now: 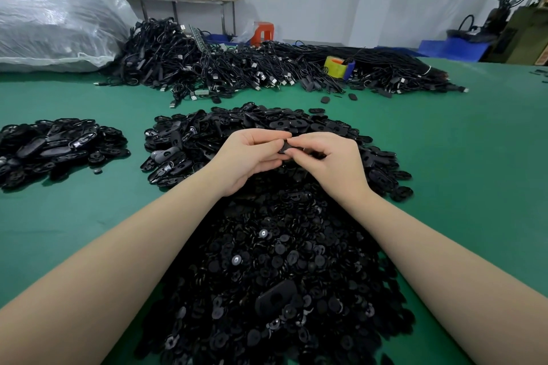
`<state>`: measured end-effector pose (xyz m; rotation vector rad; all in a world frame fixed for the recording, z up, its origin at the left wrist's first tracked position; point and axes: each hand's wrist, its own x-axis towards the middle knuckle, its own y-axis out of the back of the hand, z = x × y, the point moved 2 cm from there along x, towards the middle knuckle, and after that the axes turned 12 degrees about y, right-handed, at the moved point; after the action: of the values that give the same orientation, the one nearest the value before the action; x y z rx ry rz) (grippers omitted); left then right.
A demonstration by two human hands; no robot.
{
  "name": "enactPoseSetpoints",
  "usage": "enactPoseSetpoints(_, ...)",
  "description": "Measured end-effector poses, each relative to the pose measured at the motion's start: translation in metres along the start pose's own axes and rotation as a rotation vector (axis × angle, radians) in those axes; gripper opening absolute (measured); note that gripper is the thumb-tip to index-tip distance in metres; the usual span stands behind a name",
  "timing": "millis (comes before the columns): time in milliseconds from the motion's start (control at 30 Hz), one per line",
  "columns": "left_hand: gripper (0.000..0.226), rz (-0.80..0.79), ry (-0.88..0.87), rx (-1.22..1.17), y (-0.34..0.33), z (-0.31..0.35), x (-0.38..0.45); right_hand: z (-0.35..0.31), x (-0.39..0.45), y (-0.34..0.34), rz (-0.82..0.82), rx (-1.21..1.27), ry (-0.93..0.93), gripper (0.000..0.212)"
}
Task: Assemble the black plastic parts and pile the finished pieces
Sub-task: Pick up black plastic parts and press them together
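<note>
My left hand (252,157) and my right hand (326,160) meet over the middle of the table, fingertips pinching a small black plastic part (285,147) between them; most of the part is hidden by my fingers. Under my hands lies a heap of oval black shells (267,124). Nearer to me spreads a large mound of small round black discs (281,261), with one oval shell (275,296) lying on top. A separate pile of black pieces (59,148) sits at the left.
The green table (459,157) carries a long heap of black USB cables (252,71) at the back, with a yellow tape roll (336,67) on it. A big plastic bag (56,24) lies at the back left. Blue bins (450,49) stand at the back right.
</note>
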<state>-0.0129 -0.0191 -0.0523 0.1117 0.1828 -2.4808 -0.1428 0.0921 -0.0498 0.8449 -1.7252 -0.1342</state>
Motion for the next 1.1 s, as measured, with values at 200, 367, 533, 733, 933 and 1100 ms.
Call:
enactPoseSetpoints(200,0.020,-0.032,-0.014,0.006,0.0018,-0.0006,0.0019,-0.0010,-0.0003,-0.0003,-0.008,-0.085,0.056,0.013)
enactPoseSetpoints(367,0.019,-0.018,-0.020,-0.002,0.0031,-0.0011,0.0035,-0.0007,0.0008,-0.0005,-0.032,-0.142,0.113,0.012)
enactPoseSetpoints(533,0.020,-0.024,-0.019,-0.025,0.0047,-0.0025,0.0048,-0.0004,0.0005,-0.0009,-0.067,-0.209,0.154,0.015)
enactPoseSetpoints(733,0.020,-0.023,-0.021,-0.075,0.0062,-0.0029,0.0046,-0.0040,-0.0001,-0.0026,-0.059,-0.254,0.179,0.019)
enactPoseSetpoints(933,0.020,-0.011,-0.014,-0.101,0.0053,-0.0022,0.0040,-0.0039,-0.0007,-0.0030,-0.043,-0.268,0.184,0.020)
enactPoseSetpoints(1100,0.019,-0.005,-0.001,-0.109,0.0042,-0.0012,0.0025,-0.0033,0.0002,-0.0018,-0.014,-0.239,0.127,0.019)
